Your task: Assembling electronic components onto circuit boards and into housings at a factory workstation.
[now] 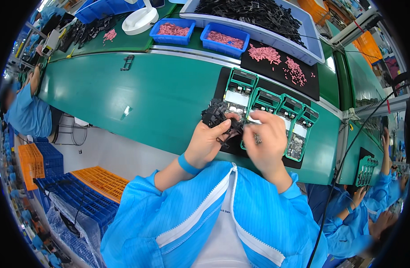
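A bunch of black plastic frame parts (214, 112) is gripped in my left hand (206, 140), thumb across its near side. Close by on the right, my right hand (266, 139) has its fingers bent toward the bunch; they are blurred, and whether they hold a part does not show. Beneath and beyond my hands, several green fixtures (289, 103) holding circuit boards (297, 141) stand side by side on a black mat (221, 85). My hands partly cover the fixtures at the left.
Beyond the fixtures, small pink pieces (264, 54) lie on a dark mat (311, 87). Two blue bins (210, 44) of pink pieces and a large tub (315, 54) of black parts stand at the back. One black part (127, 63) lies on the green table (89, 89). Co-workers sit at both sides.
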Demonstrator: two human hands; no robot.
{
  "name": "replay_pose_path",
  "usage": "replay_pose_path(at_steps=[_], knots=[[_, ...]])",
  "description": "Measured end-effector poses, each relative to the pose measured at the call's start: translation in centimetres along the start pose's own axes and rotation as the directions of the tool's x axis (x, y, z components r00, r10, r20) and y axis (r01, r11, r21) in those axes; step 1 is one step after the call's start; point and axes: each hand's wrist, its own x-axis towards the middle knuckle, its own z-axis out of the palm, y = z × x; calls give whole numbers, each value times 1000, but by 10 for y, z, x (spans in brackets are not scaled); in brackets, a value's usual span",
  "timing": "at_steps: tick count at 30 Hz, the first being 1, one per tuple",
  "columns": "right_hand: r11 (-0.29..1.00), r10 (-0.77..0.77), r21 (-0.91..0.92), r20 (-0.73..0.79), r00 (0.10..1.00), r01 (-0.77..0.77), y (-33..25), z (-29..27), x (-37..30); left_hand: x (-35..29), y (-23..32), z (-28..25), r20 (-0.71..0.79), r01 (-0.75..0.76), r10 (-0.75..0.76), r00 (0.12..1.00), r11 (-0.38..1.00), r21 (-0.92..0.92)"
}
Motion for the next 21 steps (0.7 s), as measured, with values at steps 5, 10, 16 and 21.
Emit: replay_pose_path(at_steps=[5, 10, 16, 21], knots=[[997, -45, 68, 161, 986, 34, -9, 5, -4, -1, -4, 0, 33, -8, 10, 999, 999, -49], [996, 11, 91, 124, 992, -23, 0, 2, -6, -2, -7, 2, 71, 27, -25, 997, 999, -32], [998, 26, 58, 103, 994, -33, 7, -10, -8, -6, -9, 8, 74, 24, -22, 997, 1000, -15], [996, 85, -36, 86, 993, -82, 32, -36, -17, -6, 3, 10, 78, 44, -45, 996, 999, 16]])
